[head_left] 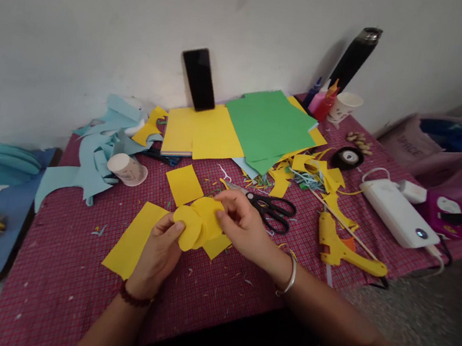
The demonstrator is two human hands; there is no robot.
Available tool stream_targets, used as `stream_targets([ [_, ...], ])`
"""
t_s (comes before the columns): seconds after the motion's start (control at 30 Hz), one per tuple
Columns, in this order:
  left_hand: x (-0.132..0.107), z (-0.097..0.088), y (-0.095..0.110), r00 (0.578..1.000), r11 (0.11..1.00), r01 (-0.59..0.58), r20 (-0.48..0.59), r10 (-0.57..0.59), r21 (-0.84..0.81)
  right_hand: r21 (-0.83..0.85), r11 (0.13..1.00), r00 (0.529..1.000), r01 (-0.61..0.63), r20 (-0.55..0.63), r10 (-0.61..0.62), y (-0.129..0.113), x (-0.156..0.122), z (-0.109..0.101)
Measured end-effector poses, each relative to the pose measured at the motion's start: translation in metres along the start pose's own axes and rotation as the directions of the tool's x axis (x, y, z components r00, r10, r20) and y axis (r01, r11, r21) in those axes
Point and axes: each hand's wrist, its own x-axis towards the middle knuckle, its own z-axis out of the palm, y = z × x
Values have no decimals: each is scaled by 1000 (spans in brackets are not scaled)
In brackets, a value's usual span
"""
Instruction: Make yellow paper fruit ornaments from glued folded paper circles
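Several rounded yellow paper cutouts (192, 227) overlap like a fan between my hands, above the table. My left hand (163, 244) pinches them at their left side, thumb on top. On the right, my right hand (240, 222) grips the edge of the same cutouts between thumb and fingers. Beneath and beside them lie a yellow paper sheet (135, 240) and a smaller yellow piece (184, 185). Black-handled scissors (275, 210) rest just beyond my right hand, their blades partly hidden.
Green paper (269, 126) and yellow sheets (217, 135) lie at the back, below a leaning phone (199, 79). A tipped paper cup (126, 170) sits by blue scraps (90, 167). To the right are a yellow glue gun (340, 247), black tape (347, 157) and a white power bank (399, 213).
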Motion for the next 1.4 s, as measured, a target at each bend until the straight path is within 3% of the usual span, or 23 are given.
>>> stream_targets([
  [0.1,-1,1,0,1000,1000,-25,-13,25,17,-174,975,990,137,45,-131,-5,-1,-4],
  [0.23,-2,2,-1,992,985,-123,-19,126,117,-203,962,979,183,132,-158,-10,0,-7],
  [0.4,-2,2,-2,970,932,-215,-45,238,291,-187,978,992,94,96,-77,-6,3,-6],
  [0.63,0,-2,-5,982,935,-167,-29,185,312,-33,996,996,-85,20,86,-1,2,-2],
  [0.87,1,-2,-7,991,963,-116,-29,127,242,141,969,977,-203,101,190,-2,-1,1],
  [1.0,0,1,-6,995,977,-97,-20,102,191,195,975,994,-103,47,95,-3,-3,2],
  [1.13,-1,1,-4,996,989,-85,-6,86,121,-55,995,996,80,-35,-82,-2,-3,0],
  [1.23,0,-1,-4,990,978,-133,-21,138,162,-184,964,981,190,14,-191,-4,-1,-4],
  [1.4,0,-9,-7,980,941,-186,-11,197,283,-137,983,983,122,155,-101,-9,1,-6],
])
